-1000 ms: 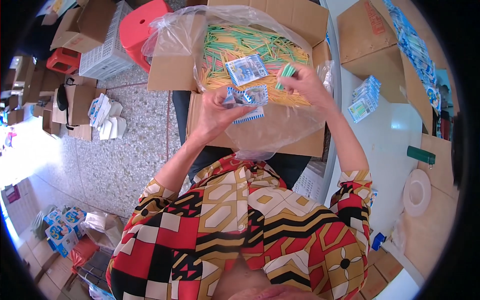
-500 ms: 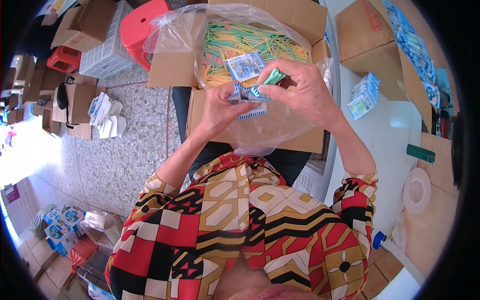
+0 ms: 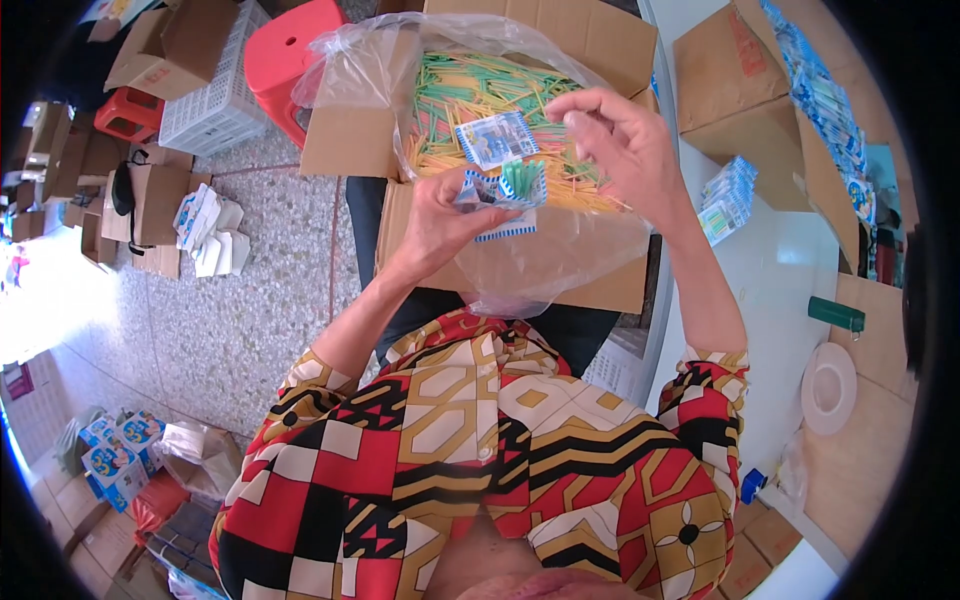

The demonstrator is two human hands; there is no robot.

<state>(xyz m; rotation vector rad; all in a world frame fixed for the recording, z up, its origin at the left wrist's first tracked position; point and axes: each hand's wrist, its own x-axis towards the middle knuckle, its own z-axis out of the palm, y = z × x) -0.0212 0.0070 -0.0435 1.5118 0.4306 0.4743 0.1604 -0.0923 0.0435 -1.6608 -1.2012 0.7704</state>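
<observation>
My left hand grips a small blue-and-white plastic packet whose mouth is open. Several short green sticks stand in that mouth, their ends poking out. To the right, my right hand hovers above the carton with its fingers apart and nothing visible in them. Beneath both hands, a cardboard carton lined with clear plastic holds a mass of thin green, yellow and pink sticks. A flat packet lies on the sticks, and another packet shows partly below my left hand.
On the white table at right lie filled packets, beside a carton and a large heap of blue packets. A green object and a pale round lid-like piece are nearer. Left are a red stool and white crate.
My right hand has let go of the green sticks, which now stand in the packet's mouth, and has drawn away to the right, its fingers opening. My left hand stays almost still.
</observation>
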